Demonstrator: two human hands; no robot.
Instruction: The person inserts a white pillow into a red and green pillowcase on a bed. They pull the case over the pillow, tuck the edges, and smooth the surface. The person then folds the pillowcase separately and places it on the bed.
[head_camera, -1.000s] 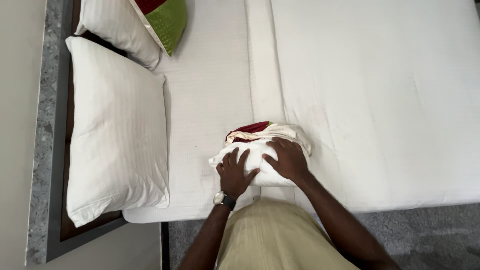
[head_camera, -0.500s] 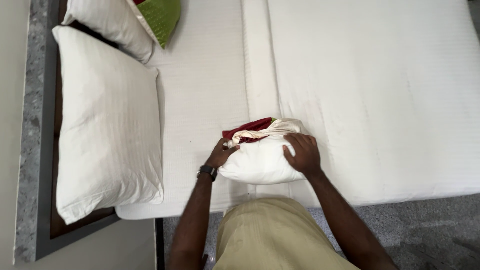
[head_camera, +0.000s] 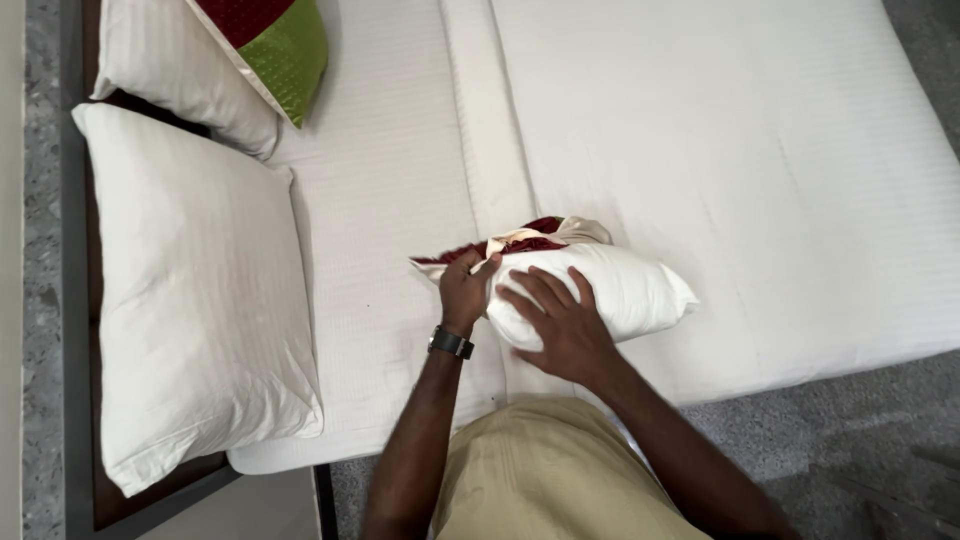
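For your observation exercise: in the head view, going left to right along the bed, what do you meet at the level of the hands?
Large white pillow → left hand → right hand → small white cushion → bare white mattress.

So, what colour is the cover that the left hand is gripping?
Dark red with a cream edge; the cover lies beside the small white pillow, seen in the head view.

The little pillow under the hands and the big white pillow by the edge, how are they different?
The little pillow is much smaller than the big white pillow. The little pillow has a dark red cover bunched at one end; the big white pillow is plain white all over. The left hand and right hand touch the little pillow; nothing touches the big white pillow. Both lie on the white bed.
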